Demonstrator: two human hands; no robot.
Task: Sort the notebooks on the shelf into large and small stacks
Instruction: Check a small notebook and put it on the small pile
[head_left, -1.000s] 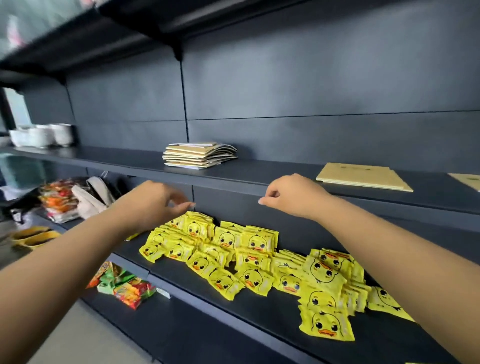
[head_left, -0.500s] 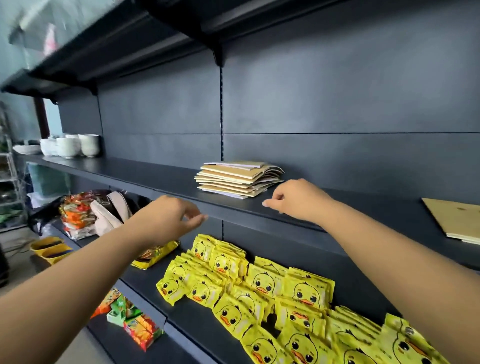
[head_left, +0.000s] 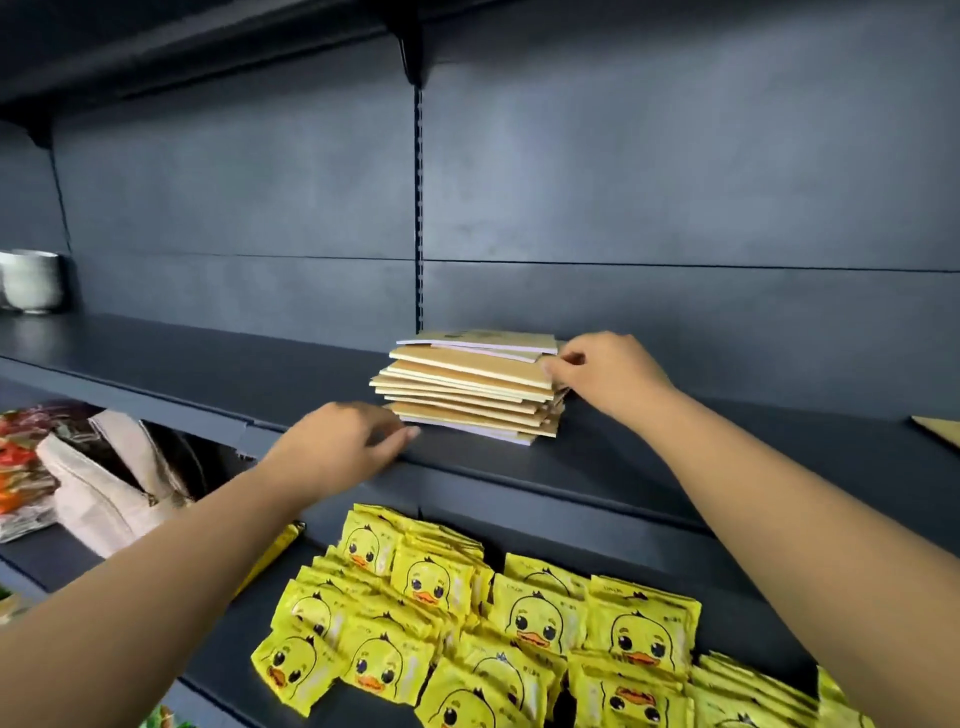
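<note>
An uneven stack of tan notebooks (head_left: 470, 387) lies on the dark middle shelf (head_left: 208, 374), against the back panel. My right hand (head_left: 605, 376) is at the stack's right edge, thumb and fingertips pinching the edge of one of the upper notebooks. Lower down, my left hand (head_left: 345, 449) reaches over the shelf's front lip with fingers stretched out, its tips at the stack's bottom left corner and holding nothing. A corner of another tan notebook (head_left: 941, 428) shows on the same shelf at the far right.
White cups (head_left: 32, 280) stand at the shelf's far left. On the shelf below lie several yellow duck packets (head_left: 535, 623), a cream bag (head_left: 104, 488) and colourful snack packs (head_left: 18, 457). An upper shelf overhangs at the top.
The view has moved closer and leftward, onto the stack. My right hand went from the shelf's lip to the stack's right edge. My left hand rose to the stack's lower left corner.
</note>
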